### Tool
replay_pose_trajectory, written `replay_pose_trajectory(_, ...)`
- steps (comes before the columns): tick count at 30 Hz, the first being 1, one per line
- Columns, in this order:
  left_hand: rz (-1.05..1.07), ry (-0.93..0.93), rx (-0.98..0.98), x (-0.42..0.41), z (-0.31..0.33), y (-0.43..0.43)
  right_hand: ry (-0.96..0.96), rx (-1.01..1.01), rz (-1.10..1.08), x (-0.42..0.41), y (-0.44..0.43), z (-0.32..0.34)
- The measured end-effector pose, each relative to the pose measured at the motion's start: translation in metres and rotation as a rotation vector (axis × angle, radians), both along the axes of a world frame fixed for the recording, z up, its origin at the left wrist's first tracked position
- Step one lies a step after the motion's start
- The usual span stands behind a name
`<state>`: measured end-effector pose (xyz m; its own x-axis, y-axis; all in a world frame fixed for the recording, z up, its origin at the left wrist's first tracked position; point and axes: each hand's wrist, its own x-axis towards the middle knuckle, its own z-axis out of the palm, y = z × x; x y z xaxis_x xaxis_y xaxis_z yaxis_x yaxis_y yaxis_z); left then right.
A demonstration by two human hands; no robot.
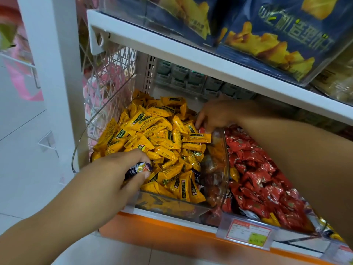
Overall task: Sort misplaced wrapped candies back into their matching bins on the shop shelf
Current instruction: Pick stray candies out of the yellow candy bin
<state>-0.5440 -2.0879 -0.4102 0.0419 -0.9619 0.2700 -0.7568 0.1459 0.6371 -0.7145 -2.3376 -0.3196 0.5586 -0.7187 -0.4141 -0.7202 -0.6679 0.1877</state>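
Left hand (116, 173) low over the front of the clear plastic bin of yellow wrapped candies (152, 142), fingers curled and pinched round a dark blue wrapped candy with a yellow-and-orange print (138, 168), a stray that belongs to neither bin in view. Right hand (212, 115) deep at the back of the same bin, right beside the clear curved divider wall (223, 159), fingertips closed on a small red wrapped candy (202, 129) that matches the neighbouring bin of red wrapped candies (267, 173). Likely trouble: a slick foil wrapper slipping from a light pinch and dropping back among the yellow pieces, lost again in the heap. Another risk: knuckles or forearm dragging yellow pieces over the low front lip or across the divider into the red side, more mixing instead of less. Further strays visible, too: yellow pieces at the front of the red bin near the red-and-white price label (248, 233), another dark wrapper half buried near the divider, easy to overlook with both hands busy. Matching bin for the blue piece not in view, so possibly a wrong drop.
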Motion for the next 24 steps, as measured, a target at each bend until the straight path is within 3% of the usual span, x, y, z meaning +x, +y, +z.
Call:
replay_pose_trajectory(7,0.005,-0.010,-0.008,-0.004,0.001,0.001,-0.093,0.085,-0.078,0.005,0.002,-0.014)
replay_pose_trajectory(12,0.011,0.002,-0.039,-0.003,0.006,0.004,-0.444,0.061,-0.096,-0.013,0.025,-0.014)
replay_pose_trajectory(15,0.000,0.008,-0.043,-0.003,0.006,0.002,-0.711,-0.062,-0.072,-0.038,0.047,-0.005)
replay_pose_trajectory(17,-0.022,0.000,-0.039,-0.009,0.007,-0.001,-0.846,-0.065,-0.174,-0.064,0.057,0.008)
replay_pose_trajectory(20,-0.055,-0.003,-0.041,-0.018,0.006,-0.002,-0.831,-0.007,-0.281,-0.098,0.067,0.028)
replay_pose_trajectory(24,-0.089,-0.015,0.006,-0.022,0.003,0.003,-0.634,0.001,-0.129,-0.083,0.085,0.040)
